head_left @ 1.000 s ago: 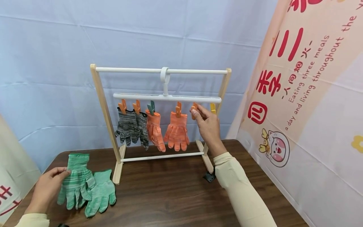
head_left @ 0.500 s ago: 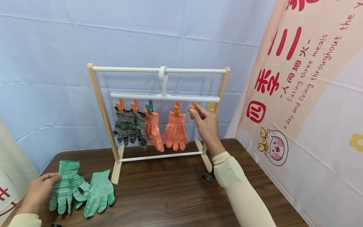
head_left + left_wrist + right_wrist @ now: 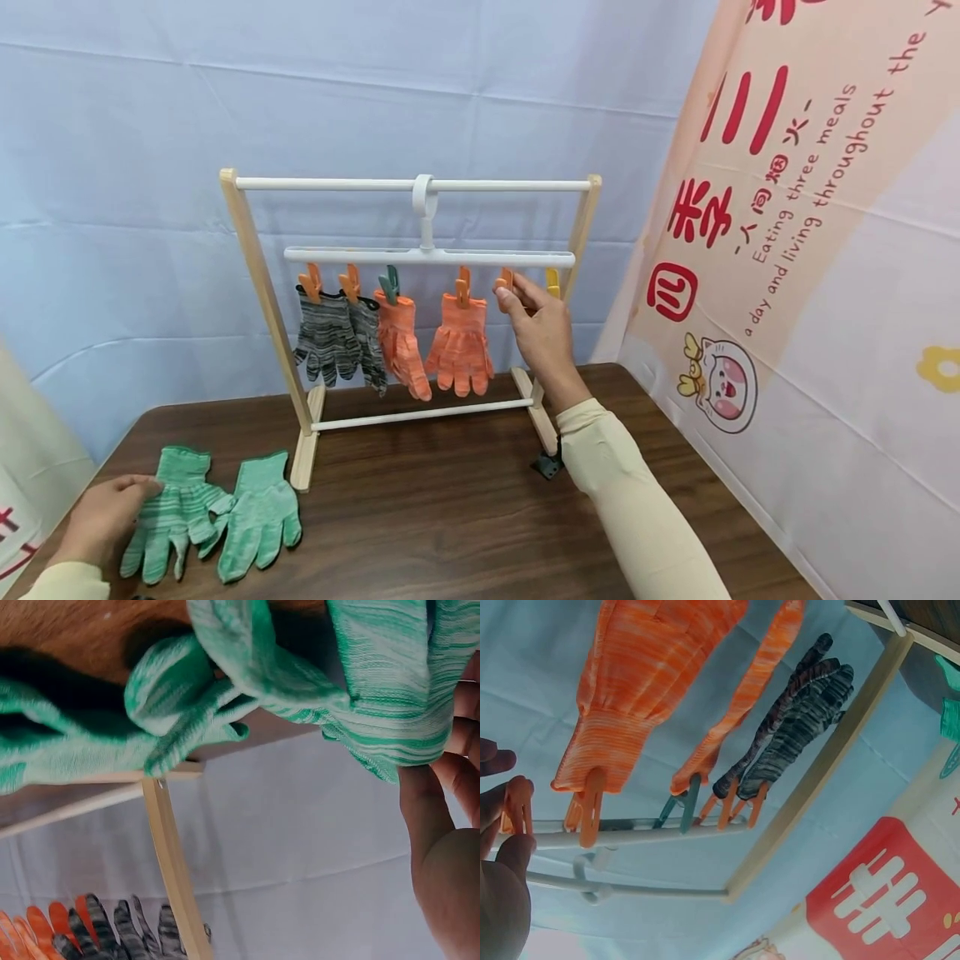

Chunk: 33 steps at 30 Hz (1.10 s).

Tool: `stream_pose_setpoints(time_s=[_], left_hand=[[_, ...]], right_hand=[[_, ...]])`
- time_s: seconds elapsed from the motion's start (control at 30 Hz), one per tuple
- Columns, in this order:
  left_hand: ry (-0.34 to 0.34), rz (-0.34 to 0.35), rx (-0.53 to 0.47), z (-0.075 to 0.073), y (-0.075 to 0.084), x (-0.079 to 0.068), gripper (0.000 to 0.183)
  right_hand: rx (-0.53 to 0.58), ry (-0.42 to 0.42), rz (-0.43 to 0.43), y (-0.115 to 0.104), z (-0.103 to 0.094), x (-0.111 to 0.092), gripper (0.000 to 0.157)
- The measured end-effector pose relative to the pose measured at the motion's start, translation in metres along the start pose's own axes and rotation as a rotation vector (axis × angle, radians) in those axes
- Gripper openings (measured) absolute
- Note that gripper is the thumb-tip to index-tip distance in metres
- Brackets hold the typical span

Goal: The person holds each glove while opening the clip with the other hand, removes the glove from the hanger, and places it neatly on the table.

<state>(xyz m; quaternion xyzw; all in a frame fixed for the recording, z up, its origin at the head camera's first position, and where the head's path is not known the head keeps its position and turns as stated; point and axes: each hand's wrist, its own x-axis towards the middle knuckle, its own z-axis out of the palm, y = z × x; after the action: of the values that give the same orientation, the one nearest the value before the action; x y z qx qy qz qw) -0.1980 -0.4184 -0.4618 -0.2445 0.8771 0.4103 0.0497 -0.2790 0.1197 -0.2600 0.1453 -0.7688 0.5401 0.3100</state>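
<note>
My right hand (image 3: 546,333) pinches an orange clothespin (image 3: 505,284) on the white hanger bar (image 3: 360,255); no glove hangs from this pin. At the left of the table, my left hand (image 3: 108,512) grips the side of a striped green glove (image 3: 177,508) between thumb and fingers. Beside it on the table lies a second green glove (image 3: 262,508), fingers toward me. Two orange gloves, the nearer-right one (image 3: 459,342) spread flat and the other (image 3: 401,337) turned sideways, hang by clips. Left of them hang two grey-black gloves, one (image 3: 324,333) facing forward.
A wooden stand (image 3: 266,300) with a white top rod carries the hanger. A yellow clothespin (image 3: 553,282) sits right of my right hand, and a dark green one (image 3: 389,284) holds an orange glove. A small black object (image 3: 547,465) lies by the stand's right foot.
My left hand has moved down and left, lowering the green glove toward the tabletop, away from the stand. My right hand stays at the orange clothespin. The head view has shifted slightly.
</note>
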Motion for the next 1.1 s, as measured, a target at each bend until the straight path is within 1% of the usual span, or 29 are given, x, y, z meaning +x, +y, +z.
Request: stream_pose_setpoints(time_s=[0.13, 0.37, 0.47, 0.57, 0.63, 0.8, 1.1], left_hand=[[0.039, 0.017, 0.117, 0.001, 0.003, -0.003, 0.066], [0.076, 0.033, 0.213, 0.004, 0.007, -0.005, 0.058], [0.061, 0.032, 0.245, 0.004, 0.007, -0.005, 0.061], [0.047, 0.039, 0.258, 0.004, 0.006, -0.005, 0.065], [0.052, 0.042, 0.258, 0.004, 0.006, -0.005, 0.067], [0.075, 0.041, 0.259, 0.005, 0.007, -0.006, 0.065], [0.072, 0.029, 0.280, 0.005, 0.009, -0.011, 0.062]], right_hand=[[0.006, -0.006, 0.000, 0.002, 0.001, 0.000, 0.040], [0.028, -0.010, -0.014, 0.003, 0.001, 0.000, 0.039], [0.031, -0.011, -0.018, 0.004, 0.001, 0.000, 0.039], [0.031, -0.014, -0.015, 0.004, 0.000, 0.000, 0.038], [0.030, -0.014, -0.012, 0.003, 0.000, 0.000, 0.038], [0.030, -0.006, -0.012, 0.002, 0.001, 0.000, 0.038], [0.046, -0.009, -0.013, 0.001, 0.000, -0.001, 0.037]])
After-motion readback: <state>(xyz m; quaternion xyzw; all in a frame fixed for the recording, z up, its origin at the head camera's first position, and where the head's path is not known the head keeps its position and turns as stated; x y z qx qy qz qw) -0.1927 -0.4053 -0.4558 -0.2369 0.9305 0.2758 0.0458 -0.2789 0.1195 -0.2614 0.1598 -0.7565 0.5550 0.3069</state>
